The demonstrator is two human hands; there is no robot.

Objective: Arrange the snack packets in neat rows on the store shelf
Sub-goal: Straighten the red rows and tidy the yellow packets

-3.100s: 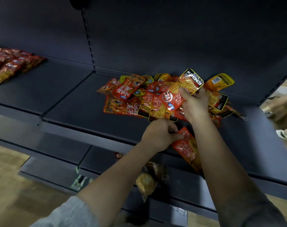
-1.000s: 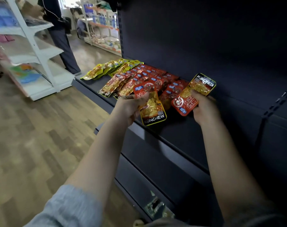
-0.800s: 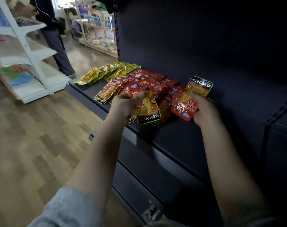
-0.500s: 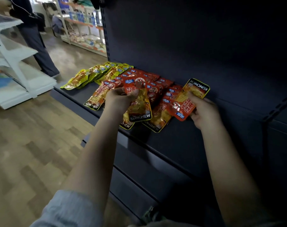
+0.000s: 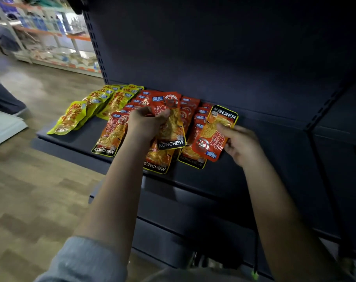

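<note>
Over the shelf point(image 5: 71, 137) each hand grasps a red packet: left hand point(image 5: 144, 125), right hand point(image 5: 242, 145); careless placing would probably nudge the overlapped rows askew

I see my left hand point(image 5: 145, 124) gripping a red packet point(image 5: 171, 123) upright above the rows, its "KONCHEW" edge toward me. My right hand point(image 5: 241, 144) pinches a second red packet point(image 5: 214, 135), turned the other way so its brand name reads upside down at the far end. Both hang just over the dark shelf point(image 5: 244, 180). Beneath them lie overlapping rows of red packets point(image 5: 190, 110), and to their left overlapping rows of yellow packets point(image 5: 87, 108) run toward the shelf's back panel. Wooden floor point(image 5: 30, 190) shows on the left, with white store racks point(image 5: 51, 37) blurred in the distance.
</note>
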